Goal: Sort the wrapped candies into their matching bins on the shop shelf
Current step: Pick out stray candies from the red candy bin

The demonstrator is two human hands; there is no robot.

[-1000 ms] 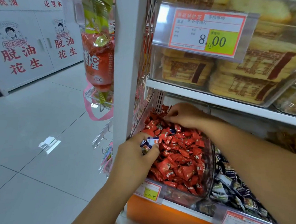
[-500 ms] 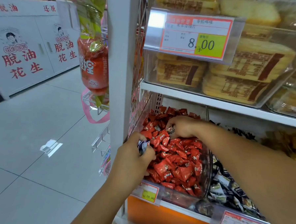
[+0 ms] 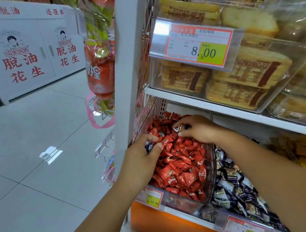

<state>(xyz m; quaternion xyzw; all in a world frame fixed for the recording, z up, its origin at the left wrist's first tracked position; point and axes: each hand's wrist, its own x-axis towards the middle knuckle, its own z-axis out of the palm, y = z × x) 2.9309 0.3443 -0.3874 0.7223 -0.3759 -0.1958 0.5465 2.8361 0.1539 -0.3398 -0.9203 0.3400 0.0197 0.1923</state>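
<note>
"What's the right hand [image 3: 199, 129] doing at the centre of the frame?"

"It's pinching one dark-wrapped candy [image 3: 181, 127] between thumb and fingertips, hovering over the red candies [image 3: 181, 165] heaped in the clear bin [image 3: 209, 181]."

"And the left hand [image 3: 143, 156]?"

"Just below and left of it, at the bin's near-left corner, it's curling round a few more dark wrappers [image 3: 149, 145]."

"The matching dark pile [image 3: 233, 187]?"

"It's lying in the next bin [image 3: 207, 213], at the lower right."
</note>
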